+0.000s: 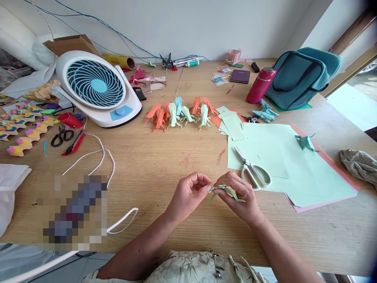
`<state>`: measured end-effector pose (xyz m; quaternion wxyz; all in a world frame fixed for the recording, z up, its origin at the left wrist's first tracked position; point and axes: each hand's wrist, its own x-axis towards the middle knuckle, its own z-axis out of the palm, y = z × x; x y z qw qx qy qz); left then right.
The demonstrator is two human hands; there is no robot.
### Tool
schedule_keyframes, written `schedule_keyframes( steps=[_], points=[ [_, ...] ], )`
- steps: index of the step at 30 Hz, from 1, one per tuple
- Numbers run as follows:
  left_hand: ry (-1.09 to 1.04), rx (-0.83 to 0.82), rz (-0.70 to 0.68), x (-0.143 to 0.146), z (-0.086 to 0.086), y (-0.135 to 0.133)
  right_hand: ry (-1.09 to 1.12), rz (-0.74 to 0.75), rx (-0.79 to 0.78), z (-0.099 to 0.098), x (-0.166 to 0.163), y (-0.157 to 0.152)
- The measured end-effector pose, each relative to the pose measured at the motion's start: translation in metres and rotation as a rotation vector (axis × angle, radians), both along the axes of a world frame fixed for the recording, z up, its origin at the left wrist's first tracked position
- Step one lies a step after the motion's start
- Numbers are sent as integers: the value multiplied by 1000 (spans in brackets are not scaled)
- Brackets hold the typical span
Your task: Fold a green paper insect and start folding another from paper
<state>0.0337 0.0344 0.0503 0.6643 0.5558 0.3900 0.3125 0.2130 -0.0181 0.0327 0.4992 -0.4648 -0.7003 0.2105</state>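
Note:
Between my two hands, just above the table, is a green folded paper figure with narrow strips sticking out. The fingers of my right hand are closed around its body. My left hand pinches a thin tip at its left end between thumb and forefinger. Beyond my hands stands a row of finished folded figures: orange ones, pale green ones and a light blue one. White-handled scissors lie right beside my right hand, partly over pale green paper sheets.
A white fan stands at the left back, its cable curling over the table. Black scissors and a red cutter lie near it. At the right back are a pink bottle, a teal bag and several teal folded figures.

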Motion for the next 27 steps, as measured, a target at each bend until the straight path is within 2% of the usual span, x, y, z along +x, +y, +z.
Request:
schedule_keyframes(
  steps=[9,17,27],
  points=[
    [7,-37,-9,-2,2,4,-25,3,18,0,-1,1],
    [-68,-200,-51,-3,3,6,-27,0,39,0,0,1],
    [-113,-307,-77,-3,7,7,-17,14,20,-1,0,0]
  ],
)
